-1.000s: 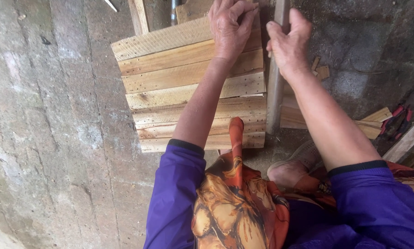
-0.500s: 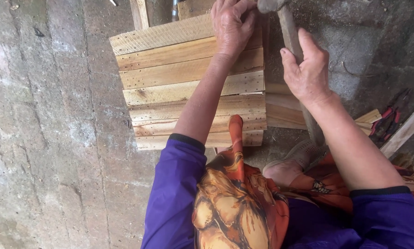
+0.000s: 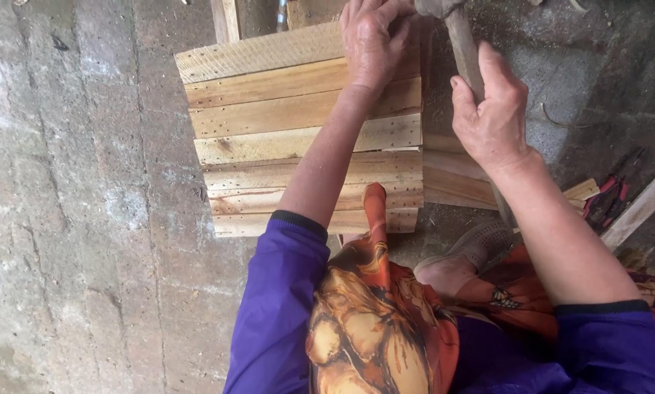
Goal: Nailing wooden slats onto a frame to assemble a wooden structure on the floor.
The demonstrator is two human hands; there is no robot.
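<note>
- Head view: since half a second ago our right hand (image 3: 491, 117) has slid slightly higher on the hammer handle (image 3: 464, 51); its head now sits at the frame's top edge, just beside our left hand.
- Right fingers wrapped tight round the handle.
- Left hand (image 3: 371, 40) is unmoved, fingers curled and pressed on the slatted wooden panel (image 3: 269, 138); whether they pinch a nail, we cannot tell.
- Panel lies on the concrete floor (image 3: 79, 219), ahead of our knees; red-handled pliers (image 3: 610, 191) well apart, right.
- We read this as mid-hammering.
</note>
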